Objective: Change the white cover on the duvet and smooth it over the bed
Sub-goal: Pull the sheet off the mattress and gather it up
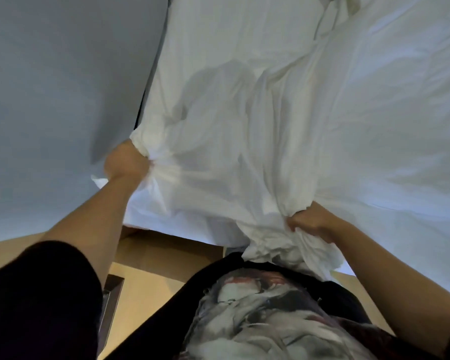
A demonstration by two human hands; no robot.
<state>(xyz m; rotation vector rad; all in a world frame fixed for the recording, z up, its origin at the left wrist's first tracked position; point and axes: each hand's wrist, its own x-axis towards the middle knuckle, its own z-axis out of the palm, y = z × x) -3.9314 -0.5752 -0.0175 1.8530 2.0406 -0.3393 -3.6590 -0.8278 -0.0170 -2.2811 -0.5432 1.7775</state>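
Soft, creased white cover point(244, 141) heaped over the bed point(387, 74), bunched at its near edge in left hand point(126, 161) and right hand point(311, 220), both fisted tight.

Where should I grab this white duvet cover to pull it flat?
Take the duvet cover by its near edge, coming from the near side, one gathered bunch per hand, as the left hand and right hand do; its creases fan out from there.
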